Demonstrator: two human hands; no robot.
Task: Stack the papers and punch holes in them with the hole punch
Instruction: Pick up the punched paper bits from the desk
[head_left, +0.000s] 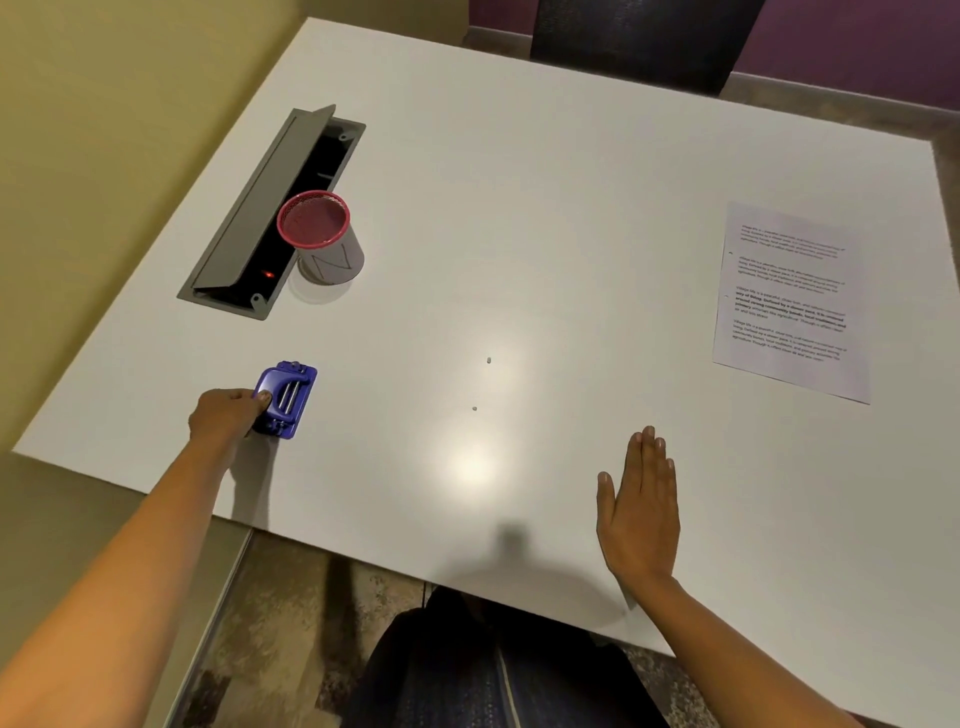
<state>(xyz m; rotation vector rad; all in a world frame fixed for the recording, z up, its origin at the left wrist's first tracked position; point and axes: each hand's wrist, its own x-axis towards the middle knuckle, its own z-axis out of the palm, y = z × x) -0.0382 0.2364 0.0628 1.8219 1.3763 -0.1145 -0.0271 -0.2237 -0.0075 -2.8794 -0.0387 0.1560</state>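
Observation:
A blue hole punch (287, 399) sits near the left front part of the white table (519, 208). My left hand (226, 415) grips its near left side, fingers curled over the handle. A stack of printed papers (789, 301) lies flat at the right side of the table, with two holes showing along its left edge. My right hand (640, 506) lies flat near the front edge with straight fingers, holding nothing, well short of the papers.
A red mesh cup (321, 236) stands beside an open grey cable hatch (270, 213) at the back left. Two tiny paper bits (489, 360) lie mid-table. A dark chair (644, 41) stands at the far side. A yellow wall lies left.

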